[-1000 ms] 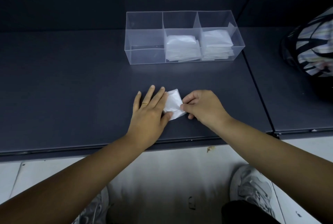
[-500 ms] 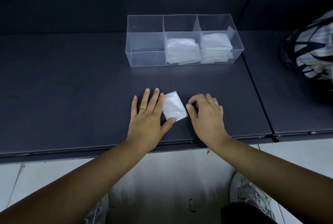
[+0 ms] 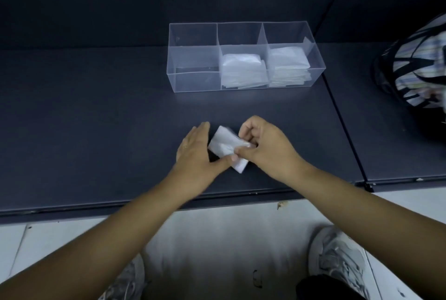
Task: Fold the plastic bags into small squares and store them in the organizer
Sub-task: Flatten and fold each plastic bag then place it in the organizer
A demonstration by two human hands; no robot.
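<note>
Now the folded bag lies on the bench.
Right hand fingers pinch its 3 o'clock edge; left hand fingers lie straight, thumb pressing it; organizer at 12 o'clock.

Near the front edge of the dark flat shelf top, between left hand and right hand and touching both — small white folded plastic bag. Farther back: clear rectangular three-compartment plastic organizer, with stacks of white folded plastic squares in the middle and right compartments. Far right, on the adjoining panel — rounded black-strapped basket.
</note>
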